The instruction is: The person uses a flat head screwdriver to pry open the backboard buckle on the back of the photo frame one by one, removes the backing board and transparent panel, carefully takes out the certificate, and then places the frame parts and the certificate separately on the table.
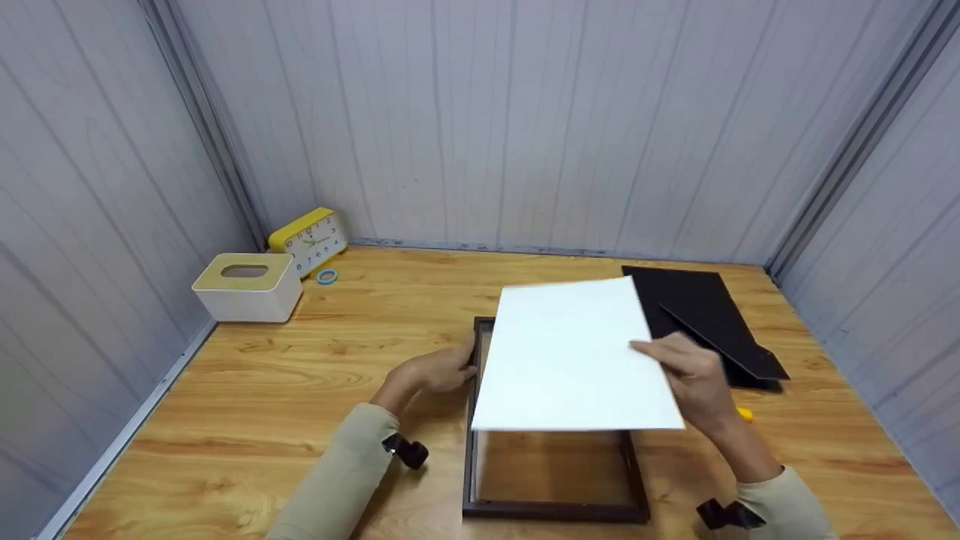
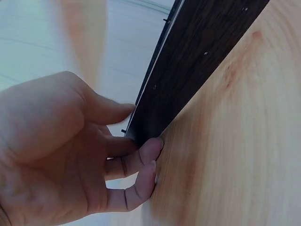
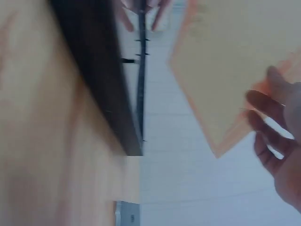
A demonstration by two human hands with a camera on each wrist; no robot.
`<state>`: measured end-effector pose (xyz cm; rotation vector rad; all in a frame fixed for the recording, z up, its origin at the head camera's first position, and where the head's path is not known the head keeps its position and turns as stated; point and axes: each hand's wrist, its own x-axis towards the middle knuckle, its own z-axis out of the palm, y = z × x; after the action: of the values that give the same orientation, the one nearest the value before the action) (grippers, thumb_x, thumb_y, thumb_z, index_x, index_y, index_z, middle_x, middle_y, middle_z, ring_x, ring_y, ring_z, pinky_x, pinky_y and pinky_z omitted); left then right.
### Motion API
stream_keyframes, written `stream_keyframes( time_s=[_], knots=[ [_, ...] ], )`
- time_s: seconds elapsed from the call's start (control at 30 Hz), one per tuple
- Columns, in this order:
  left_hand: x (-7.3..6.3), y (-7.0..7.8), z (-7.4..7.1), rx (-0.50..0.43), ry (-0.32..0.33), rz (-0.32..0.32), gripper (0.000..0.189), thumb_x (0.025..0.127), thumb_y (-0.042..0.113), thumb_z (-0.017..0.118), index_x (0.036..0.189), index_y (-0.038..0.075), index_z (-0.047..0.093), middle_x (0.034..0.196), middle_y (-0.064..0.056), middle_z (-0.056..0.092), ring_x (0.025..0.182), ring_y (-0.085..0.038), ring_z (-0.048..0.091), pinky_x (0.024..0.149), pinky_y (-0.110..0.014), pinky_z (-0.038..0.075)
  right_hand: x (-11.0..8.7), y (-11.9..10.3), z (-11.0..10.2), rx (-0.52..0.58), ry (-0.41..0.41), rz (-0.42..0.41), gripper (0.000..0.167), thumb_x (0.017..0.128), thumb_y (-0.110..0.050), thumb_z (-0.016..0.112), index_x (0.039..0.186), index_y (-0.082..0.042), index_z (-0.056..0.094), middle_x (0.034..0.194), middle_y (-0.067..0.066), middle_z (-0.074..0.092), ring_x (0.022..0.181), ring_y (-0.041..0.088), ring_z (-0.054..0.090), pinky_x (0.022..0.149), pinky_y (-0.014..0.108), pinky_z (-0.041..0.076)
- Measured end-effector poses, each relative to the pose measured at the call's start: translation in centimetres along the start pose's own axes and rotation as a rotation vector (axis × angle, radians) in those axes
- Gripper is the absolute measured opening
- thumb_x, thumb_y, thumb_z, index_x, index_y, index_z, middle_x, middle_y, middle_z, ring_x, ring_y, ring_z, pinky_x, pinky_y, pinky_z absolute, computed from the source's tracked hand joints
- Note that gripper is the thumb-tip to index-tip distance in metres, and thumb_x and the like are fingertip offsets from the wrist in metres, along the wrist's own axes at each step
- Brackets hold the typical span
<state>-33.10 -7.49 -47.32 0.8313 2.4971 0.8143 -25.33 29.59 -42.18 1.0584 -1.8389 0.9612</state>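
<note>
A dark wooden picture frame [image 1: 559, 511] lies on the table, with clear glass or plastic in its opening. My left hand [image 1: 442, 371] grips the frame's left side. In the left wrist view, the thumb is at the upper edge of the frame [image 2: 188, 61] and curled fingertips are near the tabletop. Over the frame, tilted, hangs a white sheet [image 1: 570, 360], its right edge pinched by my right hand [image 1: 694, 379]. The right wrist view shows thumb and fingers on that sheet [image 3: 240, 52] and small dark tabs on the frame [image 3: 94, 61]. The sheet hides the frame's upper part.
Black boards [image 1: 682, 289] lie overlapping at the right, with a small yellow thing [image 1: 745, 414] partly behind my right wrist. At the back left stand a tissue box [image 1: 247, 296] and a yellow alarm clock [image 1: 311, 240], near a blue ring [image 1: 327, 277]. Panelled walls enclose the table.
</note>
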Motion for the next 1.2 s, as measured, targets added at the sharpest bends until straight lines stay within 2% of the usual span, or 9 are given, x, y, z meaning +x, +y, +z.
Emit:
stream_keyframes(
  time_s=[0.1, 0.23, 0.37, 0.5, 0.6, 0.7, 0.77, 0.93, 1.2],
  knots=[
    [0.0, 0.2, 0.1, 0.027, 0.003, 0.005, 0.067, 0.109, 0.013, 0.038, 0.154, -0.012, -0.005, 0.156, -0.035, 0.020, 0.144, -0.038, 0.028, 0.118, -0.043, 0.022, 1.5, -0.8, -0.6, 0.028, 0.148, -0.012, 0.034, 0.098, -0.024, 0.067, 0.097, 0.009, 0.076, 0.097, 0.031, 0.062, 0.086, 0.027, 0.056, 0.078, 0.021, 0.044],
    [0.0, 0.3, 0.1, 0.045, 0.016, 0.003, 0.067, 0.108, 0.012, 0.040, 0.153, -0.013, -0.003, 0.151, -0.036, 0.032, 0.138, -0.036, 0.039, 0.116, -0.043, 0.028, 3.1, -1.0, -0.9, 0.206, 0.299, 0.046, 0.030, 0.095, -0.012, 0.069, 0.093, 0.018, 0.072, 0.100, 0.038, 0.064, 0.093, 0.025, 0.066, 0.078, 0.020, 0.050],
    [0.2, 0.3, 0.3, 0.051, 0.024, -0.008, 0.067, 0.108, 0.013, 0.040, 0.155, -0.010, -0.001, 0.149, -0.035, 0.037, 0.133, -0.034, 0.045, 0.114, -0.044, 0.031, 3.8, -0.5, -1.1, 0.293, 0.411, 0.174, 0.012, 0.092, 0.013, 0.063, 0.091, 0.024, 0.067, 0.076, 0.027, 0.069, 0.065, 0.017, 0.069, 0.060, 0.018, 0.053],
    [0.2, 0.4, 0.6, 0.053, 0.029, -0.010, 0.067, 0.108, 0.014, 0.040, 0.156, -0.008, -0.002, 0.138, -0.033, 0.050, 0.115, -0.030, 0.056, 0.106, -0.042, 0.040, 3.8, -0.2, -0.8, 0.429, 0.527, 0.354, 0.058, 0.088, 0.020, 0.061, 0.143, 0.010, 0.045, 0.081, 0.026, 0.071, 0.060, 0.020, 0.067, 0.056, 0.023, 0.055],
    [0.3, 0.5, 0.6, 0.058, 0.021, -0.037, 0.068, 0.108, 0.015, 0.041, 0.157, -0.005, -0.002, 0.116, -0.029, 0.062, 0.086, -0.024, 0.058, 0.088, -0.039, 0.046, 4.0, -0.1, -0.3, 0.505, 0.637, 0.444, 0.078, 0.086, 0.018, 0.066, 0.154, 0.000, 0.032, 0.090, 0.025, 0.072, 0.070, 0.021, 0.070, 0.062, 0.022, 0.056],
    [0.5, 0.6, 0.5, 0.066, 0.006, -0.069, 0.068, 0.109, 0.017, 0.041, 0.160, 0.001, -0.001, 0.098, -0.024, 0.065, 0.067, -0.016, 0.050, 0.074, -0.035, 0.044, 4.6, 0.2, 0.5, 0.577, 0.729, 0.535, 0.049, 0.085, 0.017, 0.068, 0.132, 0.017, 0.054, 0.092, 0.022, 0.072, 0.078, 0.020, 0.071, 0.068, 0.022, 0.057],
    [0.4, 0.6, 0.3, 0.070, -0.011, -0.088, 0.068, 0.109, 0.018, 0.040, 0.160, 0.005, -0.002, 0.087, -0.021, 0.062, 0.056, -0.015, 0.042, 0.066, -0.034, 0.040, 5.2, 0.5, 1.2, 0.669, 0.765, 0.643, 0.032, 0.085, 0.016, 0.069, 0.116, 0.021, 0.062, 0.101, 0.021, 0.070, 0.084, 0.023, 0.072, 0.073, 0.029, 0.059],
    [0.2, 0.5, 0.2, 0.064, -0.026, -0.093, 0.066, 0.110, 0.019, 0.038, 0.161, 0.010, -0.002, 0.114, -0.028, 0.064, 0.055, -0.014, 0.040, 0.065, -0.035, 0.040, 6.5, 2.3, 3.6, 0.799, 0.787, 0.919, 0.052, 0.085, 0.021, 0.064, 0.135, 0.015, 0.050, 0.138, 0.022, 0.051, 0.083, 0.018, 0.071, 0.075, 0.029, 0.058],
    [0.2, 0.4, 0.7, 0.054, -0.051, -0.053, 0.064, 0.110, 0.018, 0.036, 0.161, 0.010, -0.002, 0.113, -0.032, 0.062, 0.053, -0.015, 0.037, 0.064, -0.034, 0.038, 5.6, 7.1, 9.9, 0.508, 0.718, 1.188, 0.061, 0.083, 0.018, 0.069, 0.139, 0.013, 0.047, 0.145, 0.027, 0.047, 0.062, 0.010, 0.068, 0.067, 0.024, 0.058]
  ],
)
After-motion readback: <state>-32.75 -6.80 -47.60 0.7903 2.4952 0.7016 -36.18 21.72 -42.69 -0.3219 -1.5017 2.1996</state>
